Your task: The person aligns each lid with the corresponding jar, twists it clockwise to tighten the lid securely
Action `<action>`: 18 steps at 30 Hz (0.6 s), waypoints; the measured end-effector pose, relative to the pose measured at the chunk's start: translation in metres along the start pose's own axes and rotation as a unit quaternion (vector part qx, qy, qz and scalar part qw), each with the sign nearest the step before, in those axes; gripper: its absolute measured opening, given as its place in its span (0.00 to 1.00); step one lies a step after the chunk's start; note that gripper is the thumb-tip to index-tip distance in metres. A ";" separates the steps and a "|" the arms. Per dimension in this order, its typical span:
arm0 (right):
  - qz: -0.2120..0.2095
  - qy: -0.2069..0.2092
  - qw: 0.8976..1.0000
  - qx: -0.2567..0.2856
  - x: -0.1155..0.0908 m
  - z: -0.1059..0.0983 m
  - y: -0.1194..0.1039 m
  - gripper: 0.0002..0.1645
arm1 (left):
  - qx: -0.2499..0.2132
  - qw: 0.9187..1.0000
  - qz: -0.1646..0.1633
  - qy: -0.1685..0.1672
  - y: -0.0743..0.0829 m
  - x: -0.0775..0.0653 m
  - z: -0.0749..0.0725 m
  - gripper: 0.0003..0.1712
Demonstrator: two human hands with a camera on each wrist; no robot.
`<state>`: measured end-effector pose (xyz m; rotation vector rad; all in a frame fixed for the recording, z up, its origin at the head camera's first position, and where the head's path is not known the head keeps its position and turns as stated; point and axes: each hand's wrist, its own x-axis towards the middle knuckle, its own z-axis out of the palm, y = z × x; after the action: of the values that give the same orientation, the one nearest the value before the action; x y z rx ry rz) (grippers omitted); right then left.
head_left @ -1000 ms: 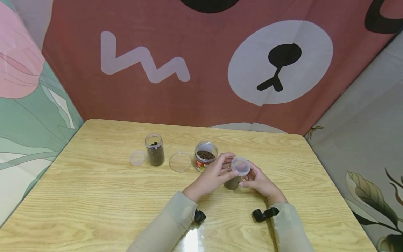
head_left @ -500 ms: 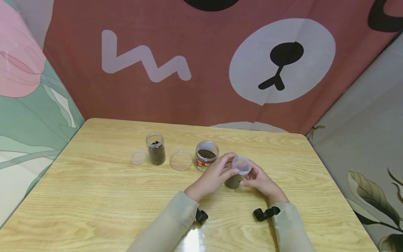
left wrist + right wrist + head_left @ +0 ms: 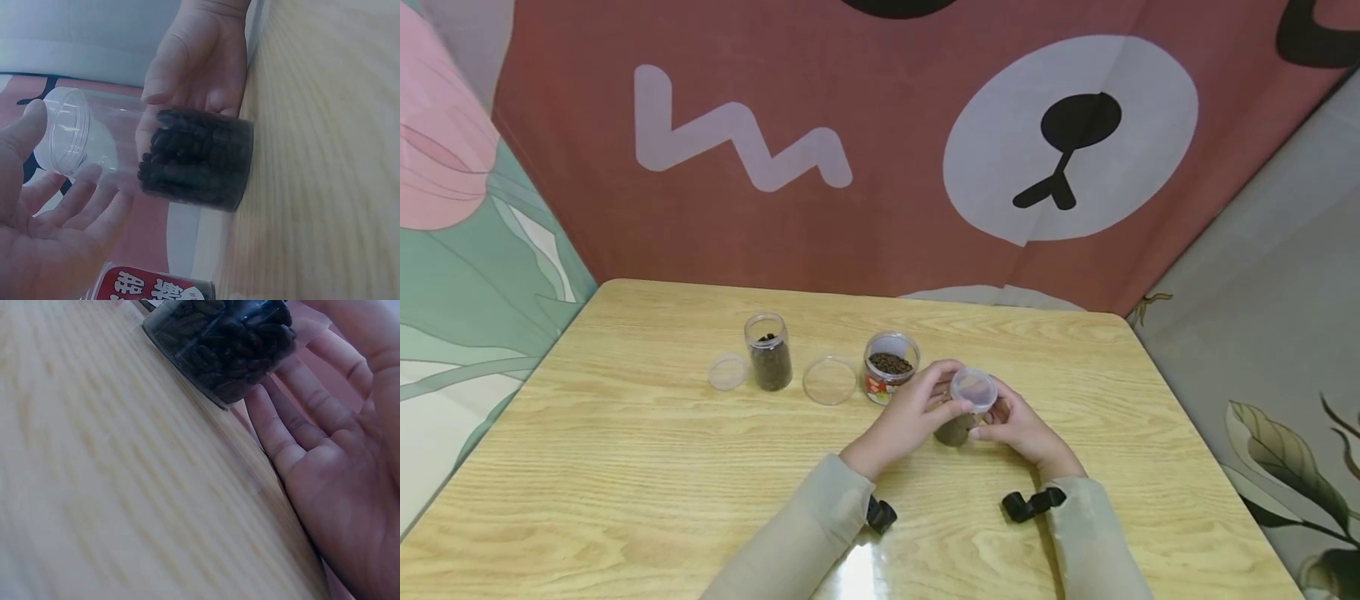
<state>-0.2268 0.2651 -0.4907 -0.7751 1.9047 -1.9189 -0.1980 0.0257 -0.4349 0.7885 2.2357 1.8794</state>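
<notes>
A clear plastic jar (image 3: 953, 430) stands upright on the table, part filled with dark pieces that look like coffee beans (image 3: 231, 347). On its mouth sits a translucent lid (image 3: 973, 390). My left hand (image 3: 916, 414) holds the lid by its rim, thumb on the near side and fingers behind, as the left wrist view also shows around the lid (image 3: 62, 131). Lower down, my right hand (image 3: 1026, 431) grips the jar's body from the right. The right wrist view shows the jar's base and my right hand (image 3: 340, 462) beside it; the lid is out of that view.
Left of my hands stands an uncovered jar (image 3: 891, 379) with a red label and brown pieces. A loose round lid (image 3: 829, 381) lies beside it. Farther left are a tall uncovered jar (image 3: 769, 358) of dark pieces and a smaller lid (image 3: 727, 372). A printed cloth (image 3: 880, 233) hangs behind the table.
Both hands stay on the jar and lid with almost no visible movement. The head view shifts slightly.
</notes>
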 end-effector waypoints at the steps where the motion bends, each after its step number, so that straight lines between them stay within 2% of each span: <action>1: 0.001 0.003 1.000 0.001 0.000 0.000 -0.001 0.45 | 0.000 1.000 0.004 0.000 0.000 0.000 0.000 0.30; 8: 0.004 0.012 1.000 -0.014 0.000 -0.001 -0.001 0.45 | 0.006 1.000 0.005 -0.021 0.001 0.002 -0.004 0.29; 13: 0.011 0.026 0.999 -0.026 -0.002 -0.001 0.001 0.44 | -0.018 0.999 0.004 -0.049 0.003 0.003 -0.008 0.26; 18: 0.005 0.028 0.999 -0.031 -0.002 0.000 0.001 0.41 | -0.029 0.998 -0.003 -0.057 0.004 0.004 -0.011 0.25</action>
<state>-0.2255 0.2658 -0.4915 -0.7356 2.0046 -1.9025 -0.2041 0.0181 -0.4276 0.8542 2.1040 1.8388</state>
